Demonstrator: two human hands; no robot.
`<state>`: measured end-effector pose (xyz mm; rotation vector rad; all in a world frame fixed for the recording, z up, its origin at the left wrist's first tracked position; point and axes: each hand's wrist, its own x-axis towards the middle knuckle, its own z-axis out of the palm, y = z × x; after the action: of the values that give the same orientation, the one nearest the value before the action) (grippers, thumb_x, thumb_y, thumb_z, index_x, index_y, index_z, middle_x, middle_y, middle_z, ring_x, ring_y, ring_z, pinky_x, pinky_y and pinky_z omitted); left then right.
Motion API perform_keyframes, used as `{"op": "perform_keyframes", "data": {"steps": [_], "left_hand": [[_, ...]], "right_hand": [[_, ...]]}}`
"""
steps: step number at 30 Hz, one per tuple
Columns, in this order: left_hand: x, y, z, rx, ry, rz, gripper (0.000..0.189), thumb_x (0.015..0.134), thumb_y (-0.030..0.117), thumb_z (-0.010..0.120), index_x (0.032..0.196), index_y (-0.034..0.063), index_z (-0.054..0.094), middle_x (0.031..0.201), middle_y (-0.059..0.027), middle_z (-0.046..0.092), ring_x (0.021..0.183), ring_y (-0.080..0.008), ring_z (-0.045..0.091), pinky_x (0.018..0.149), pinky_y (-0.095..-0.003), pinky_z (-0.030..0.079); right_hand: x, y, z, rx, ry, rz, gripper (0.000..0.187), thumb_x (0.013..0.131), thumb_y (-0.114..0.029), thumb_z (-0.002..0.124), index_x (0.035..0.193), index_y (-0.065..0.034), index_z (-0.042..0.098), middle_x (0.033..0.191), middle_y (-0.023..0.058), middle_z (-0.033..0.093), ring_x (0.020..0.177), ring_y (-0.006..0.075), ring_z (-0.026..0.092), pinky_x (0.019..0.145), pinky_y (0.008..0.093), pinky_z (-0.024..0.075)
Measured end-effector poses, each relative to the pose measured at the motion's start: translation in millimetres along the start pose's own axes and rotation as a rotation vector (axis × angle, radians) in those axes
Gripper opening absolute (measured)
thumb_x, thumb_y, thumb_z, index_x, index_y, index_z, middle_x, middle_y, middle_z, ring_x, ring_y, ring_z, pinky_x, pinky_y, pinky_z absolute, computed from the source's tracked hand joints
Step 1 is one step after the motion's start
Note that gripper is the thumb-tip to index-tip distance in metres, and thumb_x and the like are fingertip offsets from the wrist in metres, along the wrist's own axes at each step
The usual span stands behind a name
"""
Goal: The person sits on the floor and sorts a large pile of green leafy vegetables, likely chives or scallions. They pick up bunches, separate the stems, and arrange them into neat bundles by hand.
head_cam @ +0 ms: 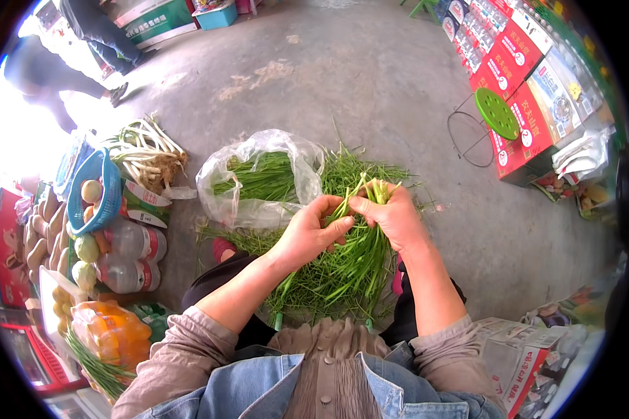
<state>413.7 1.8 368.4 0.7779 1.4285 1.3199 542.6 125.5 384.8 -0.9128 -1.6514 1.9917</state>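
Note:
My right hand (390, 214) grips a bunch of long green leafy stalks (364, 262), their pale cut ends up between thumb and fingers and the leaves hanging down. Close on its left, my left hand (320, 228) has a few thin green stems between its thumb and fingers. Under both hands a loose heap of thin green stalks (314, 293) spreads over the concrete floor between my feet. Beyond my left hand lies a clear plastic bag (215, 201), its mouth wide, with more green stalks (264, 175) inside. The lower part of the heap is partly hidden by my forearms.
At left are leeks with roots (147, 152), a blue plastic basket (112, 204), large plastic bottles (136, 256) and a bag of orange fruit (110, 332). At right, a green-topped stool (497, 113) stands by red cartons (534, 131). People's legs (105, 36) show at upper left.

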Motion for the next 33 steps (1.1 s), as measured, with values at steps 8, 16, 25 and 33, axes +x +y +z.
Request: {"op": "perform_keyframes", "data": {"steps": [8, 16, 25, 33], "left_hand": [[4.2, -7.5, -6.8, -0.03, 0.027, 0.033, 0.022, 0.1, 0.021, 0.054, 0.105, -0.0002, 0.059, 0.085, -0.0012, 0.063, 0.073, -0.0069, 0.063, 0.059, -0.0203, 0.048], [3.2, -1.4, -9.5, -0.159, -0.086, -0.066, 0.026, 0.101, 0.025, 0.051, 0.109, 0.002, 0.061, 0.094, -0.0039, 0.068, 0.083, -0.0085, 0.062, 0.07, -0.0249, 0.051], [10.0, 1.6, -26.8, 0.1, 0.172, -0.089, 0.022, 0.098, 0.02, 0.055, 0.106, 0.0024, 0.067, 0.088, -0.0012, 0.067, 0.075, -0.0077, 0.057, 0.071, -0.0227, 0.047], [5.8, -7.2, -7.8, 0.013, 0.078, 0.073, 0.023, 0.085, 0.014, 0.073, 0.103, 0.0025, 0.066, 0.086, 0.0006, 0.065, 0.074, -0.0049, 0.055, 0.065, -0.0212, 0.046]], "right_hand": [[-1.2, -2.3, -0.8, -0.054, -0.079, 0.013, 0.007, 0.085, -0.012, 0.07, 0.083, -0.0061, 0.066, 0.067, -0.0053, 0.057, 0.056, 0.0042, 0.047, 0.05, 0.0208, 0.0363], [-1.8, -3.1, -2.3, 0.005, -0.031, -0.027, 0.006, 0.086, -0.012, 0.07, 0.087, -0.0064, 0.068, 0.066, -0.0063, 0.057, 0.055, 0.0036, 0.047, 0.05, 0.0198, 0.0359], [0.7, -7.5, -17.1, -0.224, 0.029, -0.04, 0.006, 0.085, -0.011, 0.071, 0.084, -0.0064, 0.067, 0.065, -0.0064, 0.056, 0.055, 0.0041, 0.047, 0.051, 0.0214, 0.0371], [0.3, 7.2, 2.2, -0.099, -0.032, -0.001, 0.014, 0.081, -0.006, 0.074, 0.092, -0.0051, 0.066, 0.072, -0.0055, 0.059, 0.06, 0.0039, 0.051, 0.053, 0.0195, 0.0396]]}}
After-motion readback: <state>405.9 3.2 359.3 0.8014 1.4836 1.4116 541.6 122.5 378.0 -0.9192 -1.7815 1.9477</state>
